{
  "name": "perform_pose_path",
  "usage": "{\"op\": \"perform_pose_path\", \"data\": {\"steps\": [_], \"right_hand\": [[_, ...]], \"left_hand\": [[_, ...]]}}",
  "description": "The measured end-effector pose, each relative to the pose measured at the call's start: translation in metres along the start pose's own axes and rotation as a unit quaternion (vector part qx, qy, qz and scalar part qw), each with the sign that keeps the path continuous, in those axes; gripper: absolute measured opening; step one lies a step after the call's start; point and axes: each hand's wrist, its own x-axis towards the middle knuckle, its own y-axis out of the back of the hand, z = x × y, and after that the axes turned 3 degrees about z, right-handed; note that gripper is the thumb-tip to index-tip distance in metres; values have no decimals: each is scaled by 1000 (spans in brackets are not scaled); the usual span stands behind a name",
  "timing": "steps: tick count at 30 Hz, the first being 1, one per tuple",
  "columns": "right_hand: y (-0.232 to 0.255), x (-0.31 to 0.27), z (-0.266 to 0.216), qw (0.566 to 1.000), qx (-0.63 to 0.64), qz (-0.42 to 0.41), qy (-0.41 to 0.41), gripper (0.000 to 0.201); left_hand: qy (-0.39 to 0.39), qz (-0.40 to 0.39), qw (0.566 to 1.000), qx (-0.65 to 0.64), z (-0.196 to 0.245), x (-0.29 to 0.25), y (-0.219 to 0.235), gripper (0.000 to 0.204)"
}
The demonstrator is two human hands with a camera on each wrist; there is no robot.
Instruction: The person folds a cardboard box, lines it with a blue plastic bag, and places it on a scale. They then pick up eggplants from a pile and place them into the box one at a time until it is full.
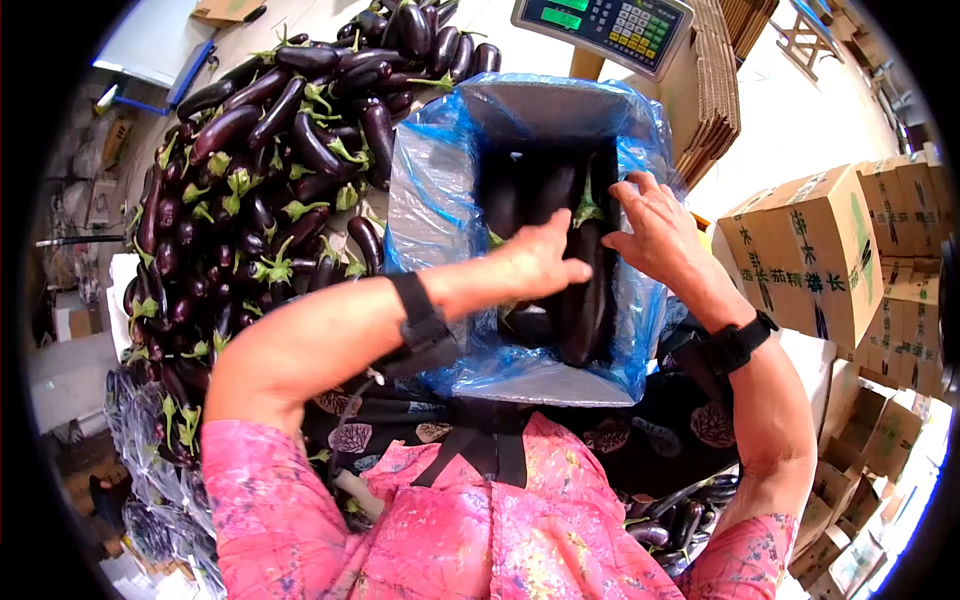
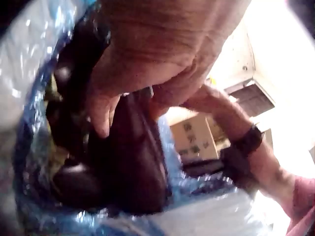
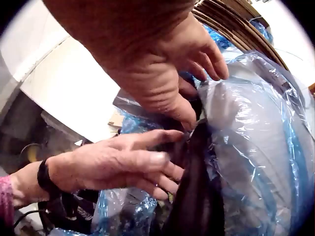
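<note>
A carton lined with blue plastic film (image 1: 430, 215) stands in front of me, with dark purple eggplants (image 1: 590, 300) inside. My left hand (image 1: 535, 262) reaches over them, fingers extended and thumb apart, close above a long eggplant with a green stem. In the right wrist view, the left fingertips (image 3: 170, 184) are beside that eggplant. My right hand (image 1: 660, 228) is at the carton's right wall, its fingers loosely bent and spread. Its thumb (image 3: 184, 115) lies near the eggplant's upper end, while the fingertips (image 3: 219, 69) are against the film. The lower eggplants are partly hidden by my left hand.
A large heap of eggplants (image 1: 250, 200) lies left of the carton. Behind it is a digital scale display (image 1: 605, 30), next to stacked flat cardboard (image 1: 705, 100). Printed cartons (image 1: 800, 255) stand at the right, and more eggplants (image 1: 680, 525) lie by my right side.
</note>
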Motion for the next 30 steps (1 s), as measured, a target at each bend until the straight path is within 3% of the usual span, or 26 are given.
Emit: {"op": "perform_pose_path", "data": {"steps": [3, 6, 7, 9, 11, 12, 15, 16, 19, 20, 21, 23, 26, 29, 30], "right_hand": [[5, -14, -6, 992, -22, 51, 115, 59], [10, -26, -31, 989, -64, -105, 86, 47], [4, -28, -32, 982, -74, -148, 87, 46], [-4, -25, -27, 976, -80, -171, 107, 55], [-5, -25, -32, 973, -68, -202, 90, 62], [-8, -27, -32, 974, -67, -199, 89, 64], [-17, -28, -30, 977, -42, -187, 92, 69], [-19, -28, -26, 979, -18, -181, 90, 69], [-17, -36, -18, 984, 17, -149, 100, 67], [-18, -40, -20, 985, 15, -141, 97, 67], [-17, -42, -23, 987, 15, -132, 94, 66], [-18, -41, -23, 987, 15, -126, 103, 65], [-21, -33, -10, 984, 69, -116, 120, 61], [-16, -26, 8, 959, 201, -176, 94, 57], [-13, -25, 8, 959, 191, -186, 98, 58]], "left_hand": [[-32, -26, 998, -41, 5, -7, 63, 59], [-86, -92, 989, 72, 7, -23, 84, 54], [-105, -100, 988, 58, 0, -27, 71, 46], [-112, -125, 984, 58, -9, -33, 40, 51], [-82, -148, 982, 87, -16, -35, 12, 58], [-29, -161, 983, 79, -16, -34, 4, 62], [16, -140, 990, 30, -24, -21, -4, 64], [-64, -117, 988, 80, -30, -21, -5, 68], [-186, -218, 912, 293, -39, -29, -6, 71], [-222, -195, 890, 347, -39, -35, -15, 70], [-254, -115, 888, 366, -41, -41, -26, 64], [-249, -96, 866, 422, -48, -44, -40, 60], [-193, -223, 855, 426, -15, -36, -23, 58], [-247, -217, 863, 383, -29, -31, -13, 54], [-273, -173, 884, 338, -35, -33, -13, 53]]}}
